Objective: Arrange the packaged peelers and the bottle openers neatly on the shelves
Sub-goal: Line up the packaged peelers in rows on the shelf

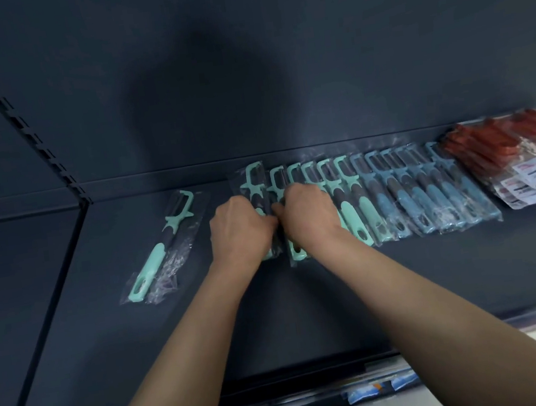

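On the dark shelf [306, 300] lies a row of packaged peelers: mint-green ones [352, 205] in the middle and several blue ones [429, 195] to their right. My left hand [241, 228] grips the leftmost mint peeler pack [253, 181], which stands slightly higher than the row. My right hand [309, 216] grips the neighbouring mint peeler pack [297, 253]. The two hands touch each other. One mint peeler pack [160, 251] lies apart at the left, tilted. A pile of red packaged items [512, 157], with white labels, lies at the far right; I cannot tell what they are.
The shelf's dark back panel [242, 70] rises behind the row. A slotted upright [9, 110] runs diagonally at the left, with a divider edge [51, 299] below it. The shelf's front rail [353, 392] carries a blue label.
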